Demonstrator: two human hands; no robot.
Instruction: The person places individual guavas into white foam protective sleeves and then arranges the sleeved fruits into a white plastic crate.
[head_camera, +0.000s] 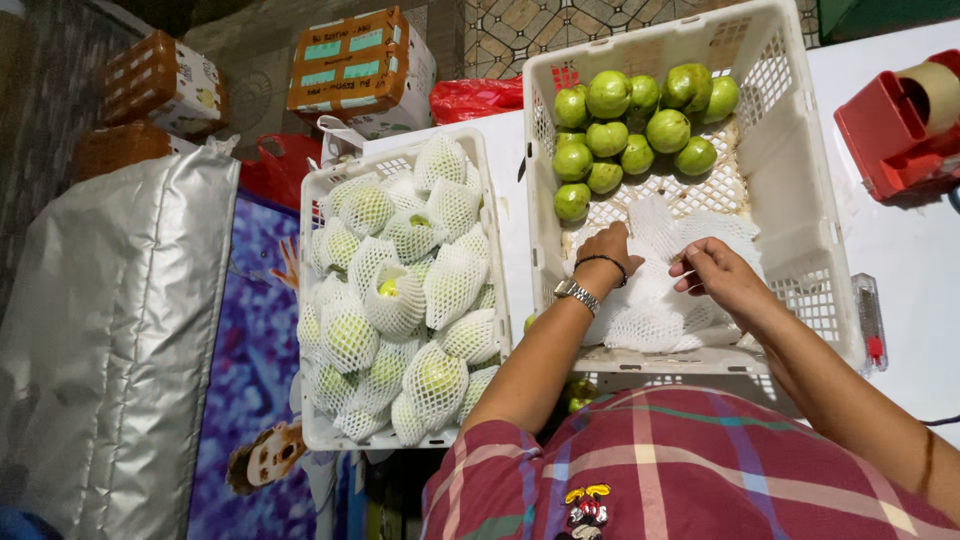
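Head view looked straight down on a pile of white foam net sleeves (655, 300) lying in the near half of a white plastic crate (800, 200) on a white table (900, 260). The sleeves overlapped so loosely that single ones were hard to tell apart, and the near edge of the pile was partly hidden behind the person's arms. They looked soft, meshed and crumpled flat.

The left hand (608, 255) rested fingers-down on the left side of the pile, fingers bent and pressed into the netting; whether it pinched a sleeve could not be told. The right hand (718, 275) lay at the pile's right side, fingertips curled together on the mesh (its thumb was out of sight).

Bare green guavas (630, 125) were heaped in the crate's far half. Just left stood a second white crate (315, 260) filled with guavas already wrapped in netting (400, 300). A red tape dispenser (900, 125) was cut off at the right edge, and cardboard boxes (360, 65) sat beyond.
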